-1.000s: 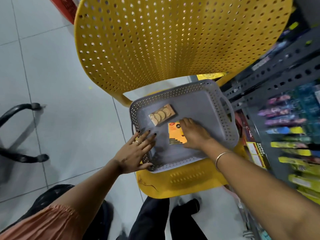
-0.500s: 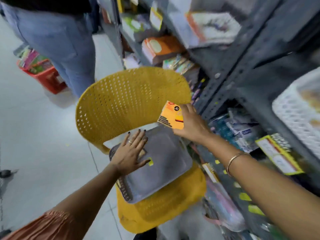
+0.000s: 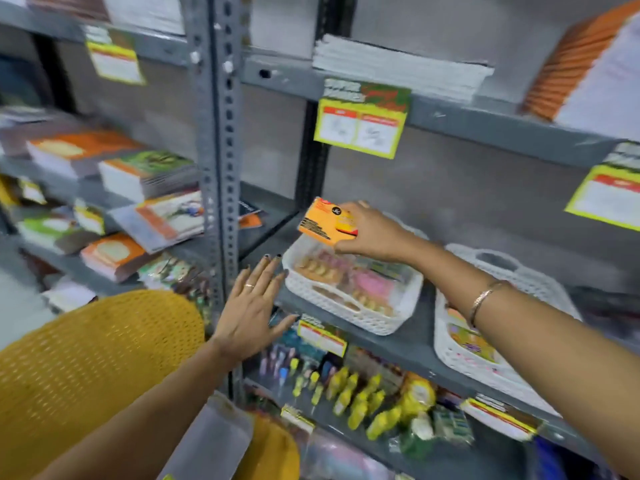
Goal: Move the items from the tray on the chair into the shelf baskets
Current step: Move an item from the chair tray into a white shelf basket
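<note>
My right hand (image 3: 372, 233) grips an orange packet (image 3: 323, 221) and holds it in the air just above the back left corner of a white shelf basket (image 3: 349, 311) that has several small packs in it. My left hand (image 3: 251, 306) is empty, fingers spread, hovering in front of the shelf edge left of that basket. A second white basket (image 3: 464, 358) stands to the right, partly hidden by my right forearm. The grey tray (image 3: 211, 441) shows only as a corner at the bottom, on the yellow chair (image 3: 86, 368).
The baskets stand on a grey metal shelf (image 3: 408, 344) with a perforated upright post (image 3: 218, 161) to the left. Stacks of notebooks (image 3: 145, 174) fill the left shelves and the shelf above. Small yellow bottles (image 3: 360, 400) line the shelf below. Price tags (image 3: 360, 128) hang from the shelf edges.
My right hand lifted the orange packet out of the tray and carried it up to the shelf basket. My left hand left the tray and rose toward the shelf. My view swung upward.
</note>
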Motion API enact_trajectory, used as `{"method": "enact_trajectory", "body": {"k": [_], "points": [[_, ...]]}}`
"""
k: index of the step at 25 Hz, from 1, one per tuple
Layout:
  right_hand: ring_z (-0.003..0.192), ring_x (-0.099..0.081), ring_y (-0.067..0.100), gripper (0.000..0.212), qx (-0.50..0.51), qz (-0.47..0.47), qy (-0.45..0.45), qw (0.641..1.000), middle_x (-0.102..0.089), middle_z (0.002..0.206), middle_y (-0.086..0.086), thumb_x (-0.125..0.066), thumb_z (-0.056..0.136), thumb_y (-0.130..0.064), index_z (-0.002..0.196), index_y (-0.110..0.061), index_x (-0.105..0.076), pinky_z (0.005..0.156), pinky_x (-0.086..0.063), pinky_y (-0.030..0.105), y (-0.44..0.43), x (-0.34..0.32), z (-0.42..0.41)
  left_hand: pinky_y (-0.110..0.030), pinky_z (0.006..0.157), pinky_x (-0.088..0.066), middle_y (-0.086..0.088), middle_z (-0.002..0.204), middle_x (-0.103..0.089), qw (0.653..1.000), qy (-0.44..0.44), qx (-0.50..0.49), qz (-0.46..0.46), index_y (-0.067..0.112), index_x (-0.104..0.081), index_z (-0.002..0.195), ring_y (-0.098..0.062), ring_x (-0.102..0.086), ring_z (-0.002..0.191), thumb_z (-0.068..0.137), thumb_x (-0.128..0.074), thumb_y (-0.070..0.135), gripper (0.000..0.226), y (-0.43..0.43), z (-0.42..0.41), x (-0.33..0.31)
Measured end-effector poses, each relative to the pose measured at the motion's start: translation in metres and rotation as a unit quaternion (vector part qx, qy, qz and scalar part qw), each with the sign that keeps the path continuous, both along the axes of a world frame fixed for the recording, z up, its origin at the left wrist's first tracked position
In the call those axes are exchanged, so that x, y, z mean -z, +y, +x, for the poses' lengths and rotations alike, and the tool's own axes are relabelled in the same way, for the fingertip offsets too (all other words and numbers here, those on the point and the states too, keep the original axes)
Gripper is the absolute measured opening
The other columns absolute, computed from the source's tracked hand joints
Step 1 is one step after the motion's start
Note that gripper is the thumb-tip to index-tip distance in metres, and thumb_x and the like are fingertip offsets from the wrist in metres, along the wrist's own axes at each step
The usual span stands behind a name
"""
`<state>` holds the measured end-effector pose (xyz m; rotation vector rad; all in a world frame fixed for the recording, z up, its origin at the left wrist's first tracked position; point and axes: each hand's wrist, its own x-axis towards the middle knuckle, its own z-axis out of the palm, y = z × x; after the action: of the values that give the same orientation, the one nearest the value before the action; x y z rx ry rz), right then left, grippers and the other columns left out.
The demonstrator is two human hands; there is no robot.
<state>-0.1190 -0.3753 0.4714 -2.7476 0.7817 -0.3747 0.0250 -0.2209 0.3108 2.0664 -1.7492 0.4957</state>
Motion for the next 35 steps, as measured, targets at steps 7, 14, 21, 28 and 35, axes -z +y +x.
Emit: {"method": "enact_trajectory", "body": {"k": [7, 14, 21, 28, 35], "points": [[0.112, -0.048, 0.034, 0.073, 0.193, 0.022, 0.080, 0.978, -0.053, 0.120, 0.024, -0.065, 0.059, -0.044, 0.114, 0.001, -0.051, 0.089, -0.041, 0.033, -0.075, -0.004, -0.166, -0.053, 0.100, -0.034, -0.018, 0.137, -0.047, 0.994, 0.001, 0.105, 0.027, 0.004, -0.058, 0.122, -0.033, -0.042, 0.127, 0.083, -0.030, 0.065, 0.078, -0.107, -0.131, -0.036], [0.131, -0.035, 0.032, 0.085, 0.292, 0.090, 0.177, 0.936, -0.032, 0.143, 0.022, -0.074, 0.073, -0.021, 0.139, 0.000, -0.024, 0.103, -0.036, 0.031, -0.107, 0.057, -0.292, -0.047, 0.112, -0.009, -0.011, 0.156, -0.011, 0.981, -0.013, 0.172, 0.085, 0.013, -0.029, 0.144, -0.026, -0.004, 0.142, 0.076, 0.011, 0.075, 0.100, -0.148, -0.237, -0.026], [0.116, -0.046, 0.031, 0.083, 0.291, 0.153, 0.253, 0.910, -0.036, 0.133, 0.018, -0.073, 0.073, -0.024, 0.137, -0.003, -0.024, 0.096, -0.046, 0.039, -0.110, 0.116, -0.318, -0.043, 0.112, -0.005, -0.009, 0.151, -0.029, 0.968, 0.009, 0.224, 0.117, 0.014, -0.048, 0.133, -0.026, -0.014, 0.140, 0.070, 0.029, 0.071, 0.115, -0.160, -0.258, -0.003], [0.129, -0.037, 0.031, 0.083, 0.261, 0.159, 0.261, 0.916, -0.028, 0.144, 0.017, -0.070, 0.078, -0.022, 0.143, -0.007, -0.019, 0.104, -0.038, 0.036, -0.116, 0.134, -0.322, -0.045, 0.110, -0.017, -0.009, 0.139, -0.048, 0.966, 0.020, 0.224, 0.130, 0.011, -0.061, 0.120, -0.027, -0.036, 0.132, 0.084, -0.010, 0.065, 0.082, -0.164, -0.257, 0.004], [0.131, -0.029, 0.032, 0.080, 0.247, 0.138, 0.291, 0.914, -0.027, 0.141, 0.018, -0.067, 0.081, -0.018, 0.145, -0.013, -0.019, 0.109, -0.031, 0.035, -0.116, 0.138, -0.320, -0.045, 0.110, -0.015, -0.009, 0.142, -0.044, 0.969, 0.015, 0.220, 0.110, 0.012, -0.056, 0.127, -0.027, -0.032, 0.134, 0.084, -0.008, 0.065, 0.084, -0.163, -0.257, 0.004]]}}
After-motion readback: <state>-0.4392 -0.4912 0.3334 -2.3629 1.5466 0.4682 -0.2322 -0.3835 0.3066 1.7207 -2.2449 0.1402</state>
